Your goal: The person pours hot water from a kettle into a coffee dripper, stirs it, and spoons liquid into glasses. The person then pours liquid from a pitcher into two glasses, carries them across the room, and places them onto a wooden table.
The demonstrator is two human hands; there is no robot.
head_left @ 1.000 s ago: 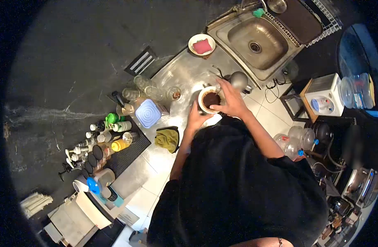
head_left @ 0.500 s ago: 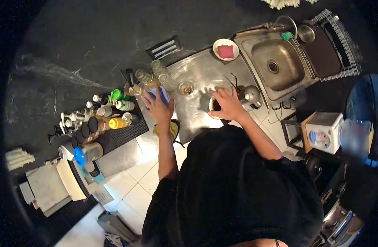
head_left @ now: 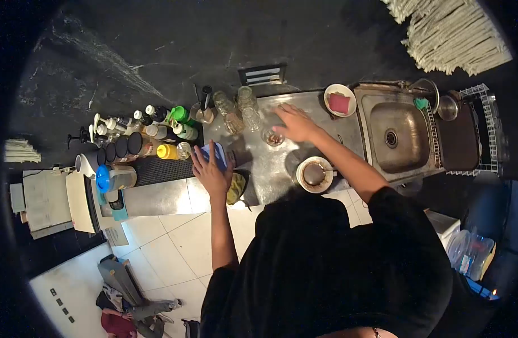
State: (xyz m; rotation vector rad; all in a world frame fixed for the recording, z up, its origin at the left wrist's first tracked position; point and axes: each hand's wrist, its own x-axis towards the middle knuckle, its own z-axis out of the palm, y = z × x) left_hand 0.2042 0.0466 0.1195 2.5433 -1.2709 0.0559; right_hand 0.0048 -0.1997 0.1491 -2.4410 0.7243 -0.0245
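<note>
Steel counter (head_left: pixel 273 180), both hands (head_left: pixel 213 176) (head_left: pixel 297 125) spread over it, sink (head_left: pixel 400 155) alongside, dark wall (head_left: pixel 197 34), tiled floor (head_left: pixel 183 248)

Left, on the steel tabletop (head_left: pixel 157 199): black ribbed mat (head_left: pixel 157 179); yellow bottle (head_left: pixel 167 151), upright; clear container (head_left: pixel 124 176), blue-topped. Far right: white bowl (head_left: pixel 352 97) holding a pink pad (head_left: pixel 338 103); beside it, metal sink (head_left: pixel 405 155), green scrubber (head_left: pixel 420 103) at its far right corner. Right of sink: brown tray (head_left: pixel 461 141), white wire rack (head_left: pixel 492 129). Far right wall: pale fringed bundle (head_left: pixel 459 39). Near left: person in red top (head_left: pixel 117 323), partly visible.
</note>
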